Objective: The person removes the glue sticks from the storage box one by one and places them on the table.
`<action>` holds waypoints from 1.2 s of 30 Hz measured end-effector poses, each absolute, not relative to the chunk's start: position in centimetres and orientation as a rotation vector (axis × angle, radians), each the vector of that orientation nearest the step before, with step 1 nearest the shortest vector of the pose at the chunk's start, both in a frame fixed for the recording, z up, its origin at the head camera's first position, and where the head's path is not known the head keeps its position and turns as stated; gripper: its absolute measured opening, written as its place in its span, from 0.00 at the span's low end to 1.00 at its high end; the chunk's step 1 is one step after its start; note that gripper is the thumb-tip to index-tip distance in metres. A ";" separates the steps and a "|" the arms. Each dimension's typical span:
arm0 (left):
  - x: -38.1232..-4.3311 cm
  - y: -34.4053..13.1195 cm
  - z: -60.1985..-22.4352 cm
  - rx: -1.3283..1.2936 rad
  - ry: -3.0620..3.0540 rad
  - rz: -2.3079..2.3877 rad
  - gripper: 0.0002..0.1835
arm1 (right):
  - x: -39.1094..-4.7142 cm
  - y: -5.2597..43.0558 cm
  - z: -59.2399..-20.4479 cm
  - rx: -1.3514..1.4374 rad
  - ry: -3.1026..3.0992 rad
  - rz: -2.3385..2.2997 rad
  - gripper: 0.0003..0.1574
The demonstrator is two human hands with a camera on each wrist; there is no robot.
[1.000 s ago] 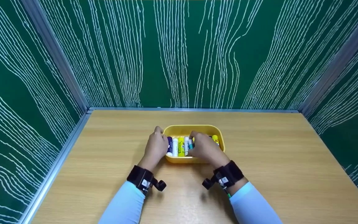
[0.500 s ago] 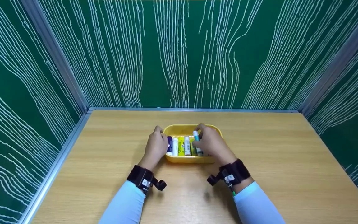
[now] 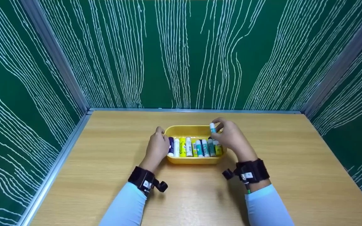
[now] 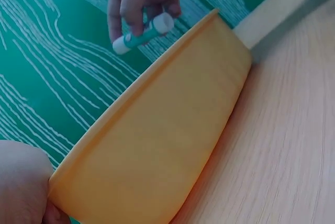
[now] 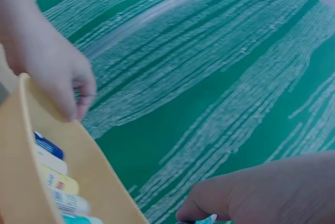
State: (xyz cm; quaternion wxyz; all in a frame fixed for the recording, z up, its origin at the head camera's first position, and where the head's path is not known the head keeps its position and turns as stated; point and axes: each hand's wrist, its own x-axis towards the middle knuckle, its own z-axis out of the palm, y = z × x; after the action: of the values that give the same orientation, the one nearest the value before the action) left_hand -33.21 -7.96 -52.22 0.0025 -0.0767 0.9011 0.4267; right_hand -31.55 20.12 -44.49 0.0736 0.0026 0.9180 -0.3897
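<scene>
My left hand (image 3: 158, 146) grips the left end of a yellow plastic basket (image 3: 196, 161), with fingers over its rim in the right wrist view. My right hand (image 3: 233, 138) pinches a teal-and-white glue stick (image 3: 212, 128) above the basket's right end. In the left wrist view that glue stick (image 4: 142, 35) is held clear over the rim, white at both ends. Inside the basket several glue sticks lie side by side in a row: a dark purple one (image 3: 171, 146) at the left, then white, a yellow one (image 3: 183, 147), and teal-and-white ones toward the right.
The basket stands on a wooden tabletop (image 3: 181, 194). Green panels (image 3: 156, 62) with wavy white lines enclose the back and both sides, joined by grey metal posts (image 3: 58, 56). Black wrist straps with small cameras sit on both wrists.
My right hand has lifted a teal-and-white glue stick from the row and carried it rightward and up, uncovering the sticks beneath. The left hand stays on the basket's end.
</scene>
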 end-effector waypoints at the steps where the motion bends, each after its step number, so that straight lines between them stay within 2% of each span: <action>1: -33.2 -8.0 -52.2 -0.242 2.827 1.340 0.16 | -31.5 20.5 -44.4 0.000 2.761 -1.181 0.32; 8: -33.2 -7.9 -52.3 -0.243 2.817 1.348 0.16 | -31.5 22.9 -44.4 -0.031 2.776 -1.239 0.34; 19: -33.0 -8.0 -52.2 -0.208 2.818 1.387 0.15 | -32.1 26.2 -45.2 0.106 2.654 -1.277 0.36; 28: -33.0 -8.0 -52.2 -0.231 2.795 1.397 0.15 | -32.8 26.8 -47.6 0.176 2.567 -1.195 0.35; 36: -33.1 -8.0 -52.3 -0.223 2.804 1.391 0.14 | -33.5 26.9 -50.2 0.097 2.521 -1.163 0.33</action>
State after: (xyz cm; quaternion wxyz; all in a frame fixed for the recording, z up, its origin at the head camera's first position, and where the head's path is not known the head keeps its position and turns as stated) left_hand -33.12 -7.99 -52.25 0.0016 -0.0712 0.8935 0.4433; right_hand -33.50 26.85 -50.17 0.1807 0.0344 0.8926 -0.4117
